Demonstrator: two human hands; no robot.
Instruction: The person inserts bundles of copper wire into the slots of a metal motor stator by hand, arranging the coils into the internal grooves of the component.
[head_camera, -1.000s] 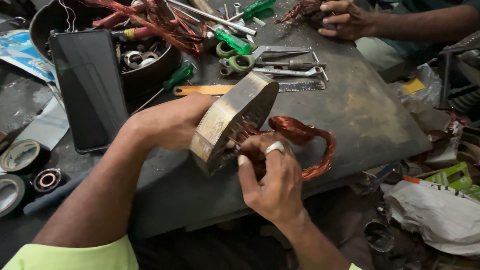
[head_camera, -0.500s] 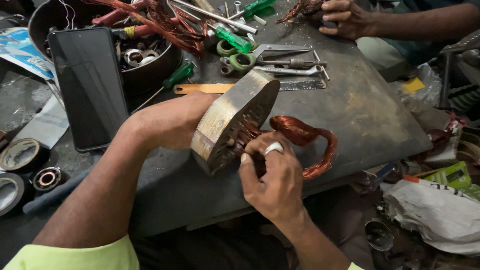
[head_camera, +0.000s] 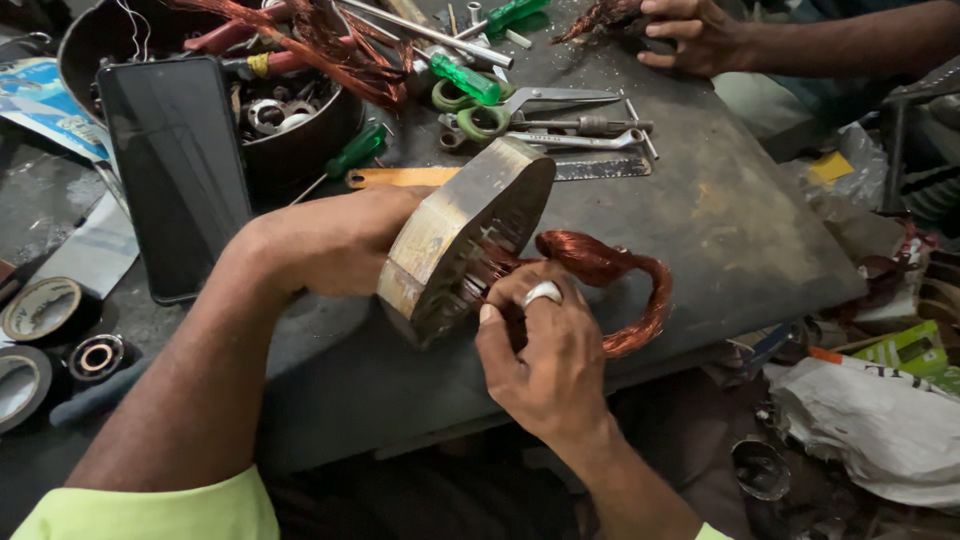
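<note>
My left hand (head_camera: 330, 240) grips the back of a round metal motor stator (head_camera: 462, 238), which stands tilted on its edge on the dark worktable (head_camera: 720, 220). A loop of copper winding wire (head_camera: 630, 290) bulges out of the stator's right side. My right hand (head_camera: 545, 355), with a silver ring on one finger, presses its fingertips onto the copper wire at the stator's slotted face.
A black phone (head_camera: 175, 170) leans at the left beside a dark bowl (head_camera: 300, 140) of washers and scrap wire. Green-handled screwdrivers (head_camera: 465, 80), scissors (head_camera: 520, 105) and a ruler (head_camera: 500, 172) lie behind the stator. Tape rolls (head_camera: 40, 310) sit at the left. Another person's hand (head_camera: 690, 35) rests at the top.
My right hand has shifted slightly on the copper wire at the stator's face. The stator and my left hand stay in the same place.
</note>
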